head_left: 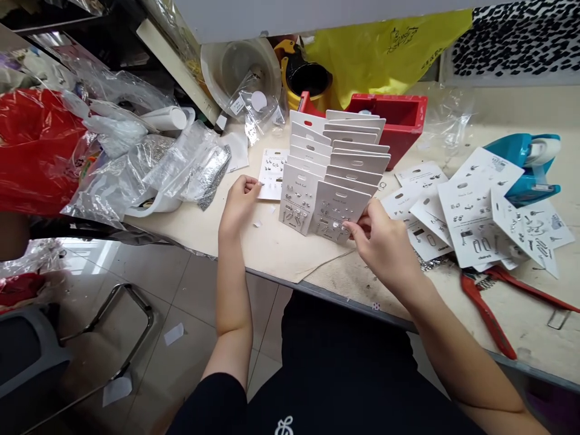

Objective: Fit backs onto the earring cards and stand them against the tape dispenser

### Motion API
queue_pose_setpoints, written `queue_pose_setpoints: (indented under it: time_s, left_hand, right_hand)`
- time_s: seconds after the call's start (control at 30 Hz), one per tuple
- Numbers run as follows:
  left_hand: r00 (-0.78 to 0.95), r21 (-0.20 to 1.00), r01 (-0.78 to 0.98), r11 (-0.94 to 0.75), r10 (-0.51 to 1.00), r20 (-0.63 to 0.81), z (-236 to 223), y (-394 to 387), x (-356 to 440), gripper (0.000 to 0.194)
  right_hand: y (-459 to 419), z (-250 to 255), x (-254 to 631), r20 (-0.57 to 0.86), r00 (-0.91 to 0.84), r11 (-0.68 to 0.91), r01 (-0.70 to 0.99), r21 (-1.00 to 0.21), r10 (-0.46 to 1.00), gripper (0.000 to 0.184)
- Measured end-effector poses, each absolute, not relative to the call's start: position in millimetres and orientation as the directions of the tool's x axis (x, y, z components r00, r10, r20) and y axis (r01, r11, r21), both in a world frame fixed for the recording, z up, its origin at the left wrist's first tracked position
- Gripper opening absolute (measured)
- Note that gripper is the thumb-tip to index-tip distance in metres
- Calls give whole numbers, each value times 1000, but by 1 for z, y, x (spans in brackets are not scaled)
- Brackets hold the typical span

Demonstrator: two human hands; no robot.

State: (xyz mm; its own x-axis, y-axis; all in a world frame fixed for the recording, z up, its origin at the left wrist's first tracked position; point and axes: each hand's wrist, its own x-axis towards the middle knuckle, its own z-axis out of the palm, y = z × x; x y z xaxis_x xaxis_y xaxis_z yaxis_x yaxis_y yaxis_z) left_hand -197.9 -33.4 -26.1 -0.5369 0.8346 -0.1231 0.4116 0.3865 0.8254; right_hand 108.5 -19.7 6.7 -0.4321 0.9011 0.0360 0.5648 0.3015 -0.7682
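Observation:
My left hand (241, 199) is closed, its thumb and fingertips pinched at the left edge of a white earring card (270, 188) lying on the bench. Beside that card, two rows of white earring cards stand upright, one behind another. At the front of the left row is a card (296, 196) with several small metal earrings on it. My right hand (387, 241) grips the lower right edge of the front card (338, 208) in the right row, thumb on its face and fingers behind.
Loose earring cards (469, 217) lie heaped at right, near red-handled pliers (484, 314) and a blue tape dispenser (507, 145). A red holder (410, 121) stands behind the rows. Plastic bags (181, 157) fill a white basin (158, 206) at left. The bench edge (326, 293) runs before me.

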Motion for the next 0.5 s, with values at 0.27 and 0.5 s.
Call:
queue_pose_setpoints:
  time_s: [0.27,0.5]
  left_hand:
    - [-504,871,371,322,858,-102,-30,-38,-199,21]
    - [-627,910,382,160,768,128,-22,-41,-187,27]
  right_hand:
    - [-17,14,111,-13,-398,293,696,-656,917,35]
    - [-14,22,114,-84,-415,232,652,-721,906,35]
